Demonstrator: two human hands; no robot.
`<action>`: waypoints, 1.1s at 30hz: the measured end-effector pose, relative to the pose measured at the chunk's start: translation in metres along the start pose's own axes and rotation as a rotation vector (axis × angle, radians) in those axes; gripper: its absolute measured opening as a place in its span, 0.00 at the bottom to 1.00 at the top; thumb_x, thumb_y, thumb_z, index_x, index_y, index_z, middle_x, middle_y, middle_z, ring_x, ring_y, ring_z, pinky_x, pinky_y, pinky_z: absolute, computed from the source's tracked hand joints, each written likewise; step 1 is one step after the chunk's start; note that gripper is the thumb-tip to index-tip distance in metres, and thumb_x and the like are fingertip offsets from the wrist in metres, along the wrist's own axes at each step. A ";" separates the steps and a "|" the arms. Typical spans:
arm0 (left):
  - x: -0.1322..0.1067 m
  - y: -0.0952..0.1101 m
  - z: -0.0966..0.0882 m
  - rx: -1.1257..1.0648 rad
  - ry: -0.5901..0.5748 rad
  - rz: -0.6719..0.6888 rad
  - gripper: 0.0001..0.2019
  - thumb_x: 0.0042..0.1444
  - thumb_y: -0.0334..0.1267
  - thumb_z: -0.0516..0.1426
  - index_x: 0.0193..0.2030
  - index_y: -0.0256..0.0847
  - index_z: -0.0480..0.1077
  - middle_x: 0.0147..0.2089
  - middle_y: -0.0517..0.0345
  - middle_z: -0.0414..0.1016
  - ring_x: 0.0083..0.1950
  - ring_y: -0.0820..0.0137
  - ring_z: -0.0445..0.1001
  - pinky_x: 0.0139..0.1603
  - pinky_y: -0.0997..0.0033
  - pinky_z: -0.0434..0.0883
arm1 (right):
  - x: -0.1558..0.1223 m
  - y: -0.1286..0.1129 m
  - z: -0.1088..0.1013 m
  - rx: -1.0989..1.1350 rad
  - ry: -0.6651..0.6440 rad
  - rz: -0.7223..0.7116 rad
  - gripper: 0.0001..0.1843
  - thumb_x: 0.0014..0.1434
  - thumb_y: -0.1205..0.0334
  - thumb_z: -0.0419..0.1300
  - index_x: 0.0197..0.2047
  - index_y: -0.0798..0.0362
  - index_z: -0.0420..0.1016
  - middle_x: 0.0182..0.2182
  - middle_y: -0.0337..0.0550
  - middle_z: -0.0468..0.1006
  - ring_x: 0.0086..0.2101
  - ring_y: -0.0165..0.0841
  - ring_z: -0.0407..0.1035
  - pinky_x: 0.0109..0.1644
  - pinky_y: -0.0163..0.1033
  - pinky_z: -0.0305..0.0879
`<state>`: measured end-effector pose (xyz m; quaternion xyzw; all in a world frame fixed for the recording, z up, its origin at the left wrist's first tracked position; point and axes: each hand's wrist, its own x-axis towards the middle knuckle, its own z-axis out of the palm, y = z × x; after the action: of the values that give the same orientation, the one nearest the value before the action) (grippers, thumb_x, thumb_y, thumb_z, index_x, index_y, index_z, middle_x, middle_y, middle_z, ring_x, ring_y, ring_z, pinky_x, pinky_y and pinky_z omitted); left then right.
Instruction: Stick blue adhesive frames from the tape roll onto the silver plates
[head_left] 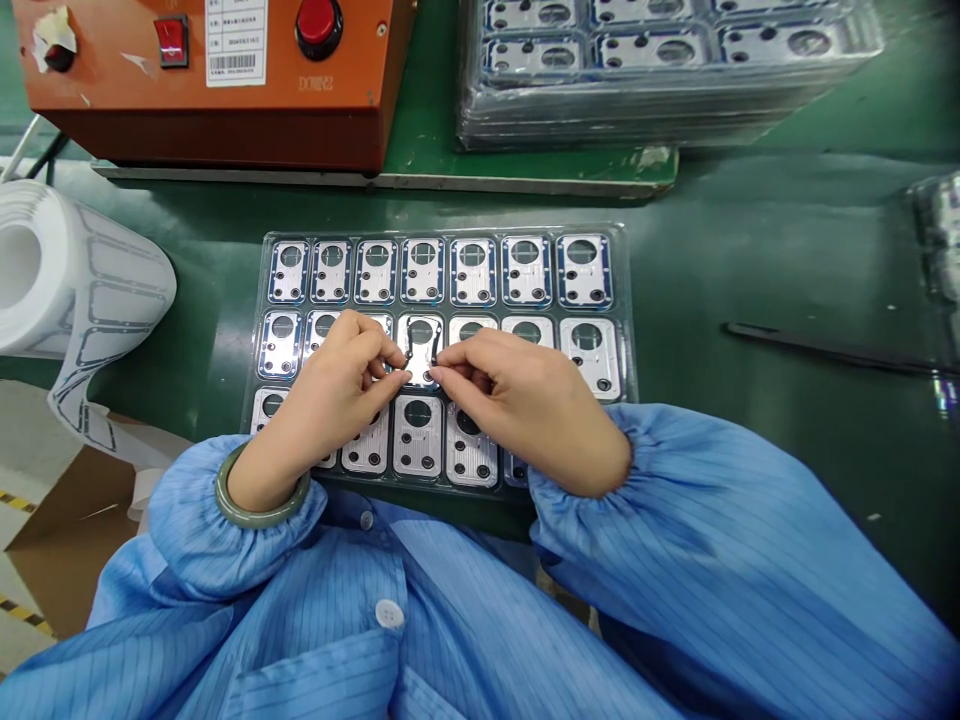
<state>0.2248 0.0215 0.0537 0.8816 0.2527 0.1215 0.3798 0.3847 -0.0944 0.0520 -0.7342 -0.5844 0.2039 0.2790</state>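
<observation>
A clear plastic tray (626, 300) lies in front of me, with rows of silver metal plates that have round holes. Over one plate (421, 350) in the middle row, a thin black adhesive strip (436, 342) hangs between my hands, bent along the plate's two sides. My left hand (337, 375) pinches one end of the strip at the plate's left edge. On the right edge my right hand (517, 395) pinches the other end. Several plates in the upper row carry blue edging. My hands hide parts of the middle and lower rows.
On the left stands a white roll of frame-shaped stickers (112, 265), its end trailing toward a cardboard box (75, 520). An orange control box (225, 120) stands at the back left. Stacked trays (637, 110) sit at the back right. Dark tweezers (825, 347) lie to the right.
</observation>
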 end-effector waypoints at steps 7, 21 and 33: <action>0.000 0.001 -0.002 0.012 -0.027 -0.017 0.06 0.55 0.27 0.58 0.37 0.40 0.66 0.40 0.58 0.63 0.32 0.78 0.67 0.31 0.74 0.72 | 0.001 0.000 -0.001 0.037 0.002 0.001 0.07 0.60 0.64 0.55 0.32 0.53 0.73 0.29 0.41 0.75 0.28 0.30 0.67 0.31 0.36 0.60; 0.001 0.007 0.001 0.072 -0.041 -0.015 0.05 0.56 0.27 0.56 0.38 0.39 0.65 0.42 0.57 0.62 0.34 0.76 0.65 0.36 0.70 0.71 | 0.005 0.000 -0.006 0.162 -0.043 0.135 0.05 0.57 0.63 0.59 0.31 0.52 0.75 0.26 0.38 0.75 0.25 0.29 0.67 0.31 0.37 0.62; 0.001 0.007 0.001 0.063 -0.039 -0.012 0.06 0.56 0.26 0.57 0.38 0.40 0.65 0.41 0.57 0.62 0.34 0.76 0.65 0.36 0.71 0.71 | 0.003 0.001 -0.001 0.047 0.001 0.040 0.07 0.60 0.64 0.56 0.31 0.52 0.72 0.27 0.39 0.74 0.26 0.29 0.67 0.30 0.35 0.60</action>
<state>0.2283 0.0172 0.0579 0.8937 0.2543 0.0942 0.3574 0.3871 -0.0924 0.0524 -0.7390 -0.5647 0.2228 0.2923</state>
